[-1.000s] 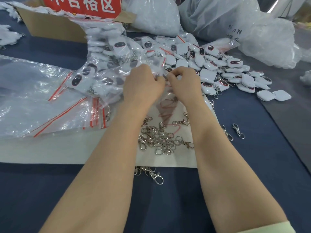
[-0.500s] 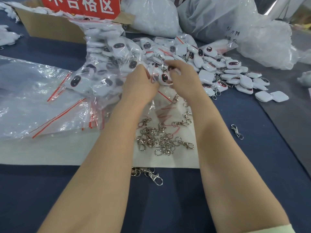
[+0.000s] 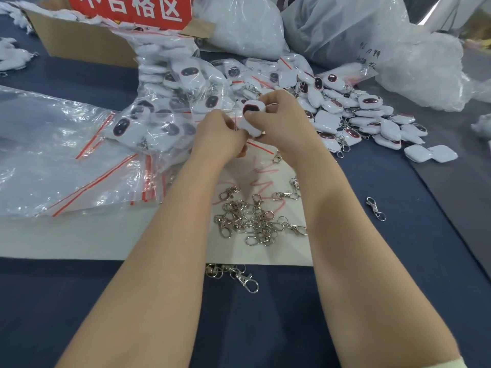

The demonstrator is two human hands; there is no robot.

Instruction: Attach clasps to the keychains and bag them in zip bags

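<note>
At the far left a brown cardboard box [image 3: 79, 46] stands on the dark blue desk [image 3: 53, 301], with a red sign with white characters [image 3: 132, 9] at its right end. Nearer, a stack of clear plastic zip bags with red seal strips [image 3: 66, 160] lies flat, partly on a white sheet [image 3: 79, 240]. Just right of it slumps a heap of bagged keychains [image 3: 180, 102]. The left hand [image 3: 220, 136], fingers curled, pinches the lower left edge of a white rounded keychain [image 3: 252, 112] with a dark oval face, held up just near of that heap. The right hand [image 3: 281, 120] grips its right side, thumb and fingers curled round it. A red strip shows between the hands; whether a bag wraps the keychain I cannot tell. Near of the hands a pile of silver metal clasps [image 3: 255, 219] lies on the sheet. Further right spreads a heap of loose white keychains [image 3: 358, 112], and a lone silver clasp [image 3: 376, 208] rests on the desk, well apart.
</note>
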